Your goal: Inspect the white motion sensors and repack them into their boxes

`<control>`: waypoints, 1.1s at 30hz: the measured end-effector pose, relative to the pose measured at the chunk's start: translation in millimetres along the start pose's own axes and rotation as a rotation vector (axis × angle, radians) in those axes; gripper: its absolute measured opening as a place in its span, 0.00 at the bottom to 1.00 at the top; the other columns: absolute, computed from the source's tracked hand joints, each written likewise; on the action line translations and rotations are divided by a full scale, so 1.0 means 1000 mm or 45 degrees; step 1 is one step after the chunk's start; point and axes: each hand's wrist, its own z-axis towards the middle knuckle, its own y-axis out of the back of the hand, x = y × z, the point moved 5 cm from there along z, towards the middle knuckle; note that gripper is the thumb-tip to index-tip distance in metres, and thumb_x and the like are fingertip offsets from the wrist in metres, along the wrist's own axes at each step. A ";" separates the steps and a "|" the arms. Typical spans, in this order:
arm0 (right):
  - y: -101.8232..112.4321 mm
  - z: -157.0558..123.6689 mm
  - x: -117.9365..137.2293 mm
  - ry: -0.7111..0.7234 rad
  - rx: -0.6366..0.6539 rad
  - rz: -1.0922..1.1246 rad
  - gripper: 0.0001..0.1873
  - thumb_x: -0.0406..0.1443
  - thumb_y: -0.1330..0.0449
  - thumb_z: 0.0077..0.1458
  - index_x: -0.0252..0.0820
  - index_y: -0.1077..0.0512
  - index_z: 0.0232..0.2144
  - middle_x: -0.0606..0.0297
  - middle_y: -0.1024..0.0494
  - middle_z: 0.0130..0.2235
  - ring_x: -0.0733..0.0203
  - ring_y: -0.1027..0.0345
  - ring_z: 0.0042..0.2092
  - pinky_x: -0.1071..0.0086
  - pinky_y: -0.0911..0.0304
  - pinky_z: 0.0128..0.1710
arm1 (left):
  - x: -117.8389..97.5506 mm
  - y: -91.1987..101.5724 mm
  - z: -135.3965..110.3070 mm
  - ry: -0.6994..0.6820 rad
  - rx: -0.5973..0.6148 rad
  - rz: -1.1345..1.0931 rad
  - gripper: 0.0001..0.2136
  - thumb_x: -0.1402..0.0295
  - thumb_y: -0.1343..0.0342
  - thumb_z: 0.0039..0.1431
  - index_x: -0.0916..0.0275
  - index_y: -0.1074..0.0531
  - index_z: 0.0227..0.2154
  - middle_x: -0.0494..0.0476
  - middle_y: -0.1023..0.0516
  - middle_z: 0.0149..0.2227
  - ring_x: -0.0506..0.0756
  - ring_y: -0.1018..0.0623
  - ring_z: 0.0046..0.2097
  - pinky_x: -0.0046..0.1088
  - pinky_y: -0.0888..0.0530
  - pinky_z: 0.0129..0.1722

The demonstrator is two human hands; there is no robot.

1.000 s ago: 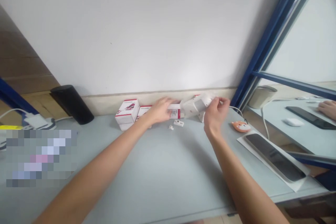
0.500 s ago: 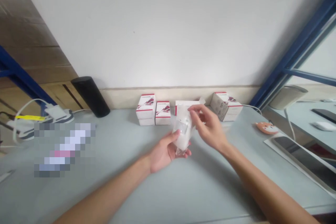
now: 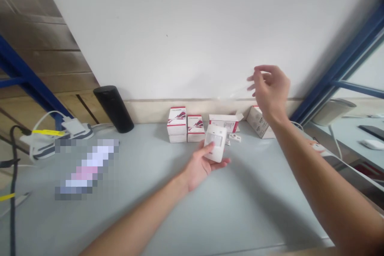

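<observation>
My left hand (image 3: 201,165) holds a small white sensor-like device (image 3: 215,142) above the grey table (image 3: 168,204), thumb on its left side. My right hand (image 3: 271,90) is raised high in front of the white wall, fingers pinched on a thin clear plastic wrapper (image 3: 237,90) that trails to the left. Behind the device, red-and-white boxes stand along the wall: two upright (image 3: 177,122) (image 3: 195,126), one lying open (image 3: 224,121), and one tilted (image 3: 258,122). Small white parts (image 3: 234,138) lie on the table by the open box.
A black cylinder (image 3: 113,108) leans at the back left. A white charger and cables (image 3: 64,130) lie at the far left beside a blue frame. On the right are a blue post, a grey pot (image 3: 333,110) and a second table with a phone (image 3: 372,130).
My right hand rose from the device up to the wall, pulling the clear wrapper off. The white device now sits bare in my left hand. The view shifted slightly right.
</observation>
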 end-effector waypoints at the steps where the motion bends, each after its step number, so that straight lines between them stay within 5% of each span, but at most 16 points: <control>1: -0.006 0.000 -0.015 -0.044 0.030 -0.078 0.17 0.45 0.45 0.69 0.45 0.27 0.52 0.58 0.18 0.39 0.58 0.25 0.32 0.63 0.32 0.32 | 0.000 -0.001 -0.001 0.001 0.024 0.009 0.21 0.62 0.33 0.61 0.62 0.30 0.52 0.63 0.18 0.45 0.65 0.14 0.42 0.41 0.21 0.49; 3: -0.022 -0.007 -0.048 -0.179 0.189 -0.430 0.15 0.42 0.46 0.68 0.44 0.27 0.51 0.55 0.17 0.40 0.53 0.24 0.37 0.59 0.32 0.38 | 0.001 -0.002 -0.002 0.017 0.064 0.015 0.19 0.64 0.33 0.60 0.64 0.29 0.50 0.64 0.18 0.45 0.67 0.14 0.44 0.44 0.21 0.50; 5: -0.040 -0.021 -0.076 -0.279 0.520 -0.829 0.13 0.39 0.45 0.65 0.42 0.25 0.47 0.51 0.17 0.39 0.46 0.24 0.40 0.53 0.33 0.42 | 0.004 -0.003 -0.002 0.047 0.089 0.015 0.15 0.66 0.33 0.59 0.67 0.26 0.45 0.65 0.18 0.44 0.69 0.14 0.45 0.45 0.22 0.51; 7: -0.048 -0.033 -0.088 -0.280 0.655 -0.953 0.12 0.38 0.42 0.62 0.38 0.23 0.43 0.44 0.18 0.42 0.39 0.25 0.45 0.49 0.34 0.46 | 0.005 -0.002 -0.002 0.068 0.091 0.016 0.11 0.68 0.34 0.58 0.70 0.24 0.40 0.65 0.19 0.41 0.69 0.14 0.45 0.45 0.22 0.52; 11: -0.047 -0.040 -0.068 0.035 0.560 -0.950 0.20 0.40 0.48 0.69 0.35 0.26 0.54 0.40 0.24 0.56 0.37 0.32 0.59 0.47 0.40 0.58 | 0.006 0.000 -0.002 0.092 0.059 0.014 0.09 0.68 0.35 0.58 0.71 0.22 0.36 0.63 0.20 0.39 0.68 0.14 0.44 0.43 0.22 0.51; 14: -0.059 -0.051 -0.051 0.328 0.805 -0.816 0.22 0.45 0.52 0.72 0.42 0.25 0.55 0.49 0.21 0.56 0.44 0.30 0.58 0.51 0.41 0.60 | 0.007 0.000 -0.003 0.115 0.069 0.036 0.09 0.68 0.35 0.59 0.71 0.21 0.37 0.63 0.20 0.39 0.68 0.15 0.45 0.43 0.22 0.50; 17: -0.075 -0.064 -0.058 0.245 1.132 -0.817 0.28 0.52 0.54 0.72 0.45 0.26 0.58 0.51 0.21 0.57 0.44 0.27 0.57 0.50 0.40 0.60 | 0.008 -0.001 -0.002 0.112 0.113 0.069 0.09 0.69 0.36 0.60 0.72 0.21 0.37 0.64 0.20 0.39 0.68 0.15 0.45 0.43 0.22 0.50; 23: -0.084 -0.074 -0.073 -0.001 1.409 -0.694 0.36 0.62 0.52 0.66 0.44 0.26 0.58 0.49 0.19 0.56 0.38 0.23 0.52 0.56 0.33 0.50 | 0.010 0.000 -0.001 0.094 0.159 0.092 0.10 0.68 0.37 0.60 0.72 0.21 0.39 0.65 0.21 0.40 0.69 0.15 0.44 0.44 0.23 0.48; 27: -0.084 -0.070 -0.077 -0.089 1.441 -0.612 0.37 0.63 0.54 0.66 0.46 0.25 0.57 0.52 0.19 0.57 0.40 0.24 0.56 0.58 0.32 0.51 | 0.008 0.000 -0.002 0.088 0.156 0.104 0.10 0.68 0.36 0.60 0.72 0.21 0.39 0.66 0.21 0.40 0.69 0.15 0.43 0.44 0.23 0.48; 33: -0.092 -0.052 -0.076 -0.175 1.226 -0.700 0.41 0.63 0.56 0.67 0.38 0.31 0.63 0.44 0.22 0.59 0.36 0.26 0.57 0.52 0.34 0.54 | 0.008 -0.001 -0.003 0.094 0.138 0.119 0.10 0.70 0.38 0.60 0.73 0.21 0.39 0.67 0.21 0.40 0.70 0.16 0.46 0.45 0.24 0.51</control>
